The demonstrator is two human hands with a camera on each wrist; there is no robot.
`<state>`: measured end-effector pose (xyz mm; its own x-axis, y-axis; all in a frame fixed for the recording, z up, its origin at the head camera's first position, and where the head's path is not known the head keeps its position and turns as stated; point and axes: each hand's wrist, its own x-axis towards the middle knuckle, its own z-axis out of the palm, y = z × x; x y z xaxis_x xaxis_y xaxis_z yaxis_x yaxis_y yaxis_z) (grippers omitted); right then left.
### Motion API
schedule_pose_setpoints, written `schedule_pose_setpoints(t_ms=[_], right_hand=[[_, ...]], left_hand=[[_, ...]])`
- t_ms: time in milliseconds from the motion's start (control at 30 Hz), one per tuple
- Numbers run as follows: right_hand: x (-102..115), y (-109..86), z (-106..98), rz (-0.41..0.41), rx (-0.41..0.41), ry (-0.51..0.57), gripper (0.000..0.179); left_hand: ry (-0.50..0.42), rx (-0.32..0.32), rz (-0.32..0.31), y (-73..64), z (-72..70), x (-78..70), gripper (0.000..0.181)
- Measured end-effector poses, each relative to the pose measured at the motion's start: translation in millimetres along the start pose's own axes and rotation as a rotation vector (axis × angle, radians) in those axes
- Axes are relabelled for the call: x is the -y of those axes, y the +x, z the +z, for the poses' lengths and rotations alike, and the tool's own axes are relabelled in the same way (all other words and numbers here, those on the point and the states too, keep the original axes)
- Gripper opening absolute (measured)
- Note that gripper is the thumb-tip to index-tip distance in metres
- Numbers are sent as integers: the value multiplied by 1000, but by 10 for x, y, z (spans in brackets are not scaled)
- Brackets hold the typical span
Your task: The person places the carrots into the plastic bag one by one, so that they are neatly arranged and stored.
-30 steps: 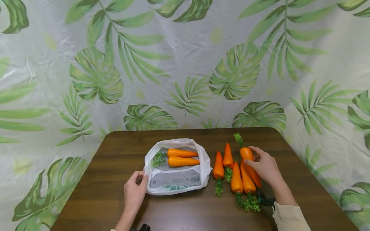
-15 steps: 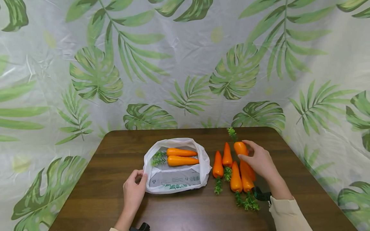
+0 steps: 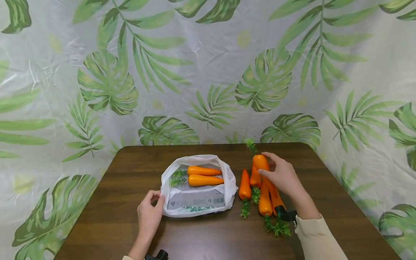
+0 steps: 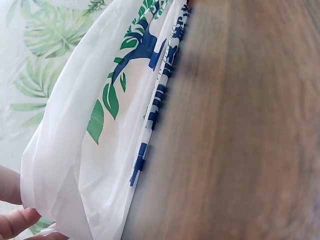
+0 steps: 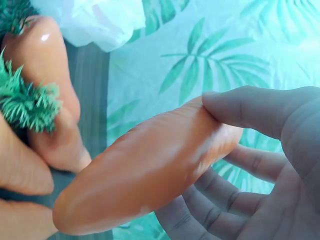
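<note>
A white plastic bag [image 3: 231,187] lies with its mouth spread on the table, two orange carrots [image 3: 204,180] with leafy green tops inside it. My left hand [image 3: 150,213] pinches the bag's left rim between thumb and fingers; the left wrist view shows the fingertips [image 4: 20,220] at its edge. Above the loose carrots, my right hand [image 3: 282,177] holds another carrot [image 3: 260,161] near its thick end, green top pointing away. In the right wrist view the thumb lies along this carrot [image 5: 145,170], with the fingers curled beneath.
Several loose carrots [image 3: 245,186] lie on the dark wooden table [image 3: 130,180] right of the bag, partly hidden by the held carrot and right wrist. A leaf-patterned sheet [image 3: 208,72] hangs behind the table.
My right hand has carried its carrot left and slightly away from me, over the other carrots and closer to the bag. The left hand stays on the bag's rim.
</note>
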<state>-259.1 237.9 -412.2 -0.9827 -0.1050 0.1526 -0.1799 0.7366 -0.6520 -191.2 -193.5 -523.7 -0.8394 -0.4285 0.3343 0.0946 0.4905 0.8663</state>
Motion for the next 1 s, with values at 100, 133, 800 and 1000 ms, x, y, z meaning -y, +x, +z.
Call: schedule_pose_setpoints(t_ms=[100, 133, 800, 1000], right_hand=[[54, 14, 12, -6, 3, 2, 66], [70, 18, 18, -7, 5, 6, 66], [388, 89, 171, -71, 38, 21, 64], [514, 131, 230, -102, 44, 13, 64]], left_hand=[[-7, 9, -2, 6, 0, -6, 5], [-10, 11, -3, 7, 0, -8, 5], [-24, 31, -24, 1, -19, -26, 5], [-15, 37, -31, -4, -22, -32, 5]])
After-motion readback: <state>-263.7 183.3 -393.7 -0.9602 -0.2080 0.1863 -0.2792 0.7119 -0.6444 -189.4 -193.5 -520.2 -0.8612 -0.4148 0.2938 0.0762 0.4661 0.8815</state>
